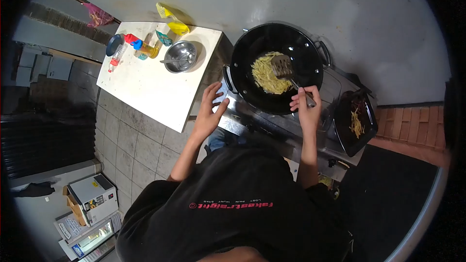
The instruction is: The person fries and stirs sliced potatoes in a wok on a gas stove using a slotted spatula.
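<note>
A large black wok [303,43] with two side handles sits on the metal stove. Pale yellow shredded food [264,75] lies in its middle. My right hand [307,104] grips the handle of a slotted spatula [282,66], whose dark head rests on the shreds. My left hand [211,111] is beside the wok's left handle [229,79], fingers apart and holding nothing; it appears not to touch the handle.
On the left, a white table [145,94] holds a metal bowl [180,57] with a spoon, several bottles and a yellow packet [173,18]. A black tray [341,128] with shreds and darker food stands right of the stove. The wall rises behind the wok.
</note>
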A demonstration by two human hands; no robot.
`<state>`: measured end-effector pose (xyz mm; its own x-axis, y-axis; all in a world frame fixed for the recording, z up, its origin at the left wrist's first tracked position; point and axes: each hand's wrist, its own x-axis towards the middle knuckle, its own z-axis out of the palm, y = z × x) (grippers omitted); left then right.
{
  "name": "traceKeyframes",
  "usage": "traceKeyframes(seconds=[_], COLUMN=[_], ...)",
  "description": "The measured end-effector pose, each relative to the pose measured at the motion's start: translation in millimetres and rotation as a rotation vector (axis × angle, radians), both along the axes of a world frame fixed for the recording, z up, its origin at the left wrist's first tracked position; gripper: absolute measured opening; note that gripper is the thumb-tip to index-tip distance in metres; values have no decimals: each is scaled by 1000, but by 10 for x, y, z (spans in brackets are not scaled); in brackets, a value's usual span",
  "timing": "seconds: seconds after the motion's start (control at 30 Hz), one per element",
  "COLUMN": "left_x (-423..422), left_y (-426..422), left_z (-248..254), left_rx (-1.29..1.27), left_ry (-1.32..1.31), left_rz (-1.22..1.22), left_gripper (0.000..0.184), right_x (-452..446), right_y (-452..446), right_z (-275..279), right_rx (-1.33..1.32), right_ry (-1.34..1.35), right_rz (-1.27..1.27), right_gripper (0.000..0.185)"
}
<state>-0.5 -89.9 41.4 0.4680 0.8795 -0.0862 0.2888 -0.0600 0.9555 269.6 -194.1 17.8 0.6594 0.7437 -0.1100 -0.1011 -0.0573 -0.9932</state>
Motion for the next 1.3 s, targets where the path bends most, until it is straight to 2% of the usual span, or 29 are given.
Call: traceKeyframes(seconds=[0.73,1.3], left_x=[167,181], left_y=[-41,-44], left_z=[-31,98], left_rx=[134,168], left_ry=[179,219], left_rz=[-62,-107], left_gripper=[60,58], right_x=[-53,-146], right_y=[-196,-190], right_z=[107,85], right_rx=[-232,-184], right_ry=[-122,-88], right_rz=[112,72], right_gripper=[14,14])
